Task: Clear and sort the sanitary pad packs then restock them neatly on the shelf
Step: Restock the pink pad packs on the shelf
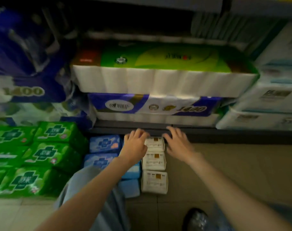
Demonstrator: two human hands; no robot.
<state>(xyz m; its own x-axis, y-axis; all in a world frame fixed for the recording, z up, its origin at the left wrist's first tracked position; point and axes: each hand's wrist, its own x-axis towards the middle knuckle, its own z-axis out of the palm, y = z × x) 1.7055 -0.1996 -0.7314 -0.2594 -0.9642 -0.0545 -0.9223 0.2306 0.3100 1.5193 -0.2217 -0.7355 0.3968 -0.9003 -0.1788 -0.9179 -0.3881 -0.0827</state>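
Three white pad packs lie in a row on the floor; the farthest one point(154, 144) sits against the dark shelf edge point(208, 131). My left hand point(135, 144) is at its left side and my right hand point(176, 142) at its right side, fingers reaching toward the shelf edge. The frame is blurred, so I cannot make out whether either hand grips the pack. Two more white packs point(154, 160) point(154, 181) follow behind it. Blue pad packs point(104, 144) lie left of my left hand. Green pad packs point(42, 154) are stacked at the far left.
Large tissue-roll bundles, green-topped point(158, 72) and purple-and-white point(155, 107), fill the shelf above the floor. White boxed packs point(271, 97) are stacked at right. Tan floor point(233, 172) stretches right of the white packs. My knee point(85, 180) and a dark shoe point(195, 219) are below.
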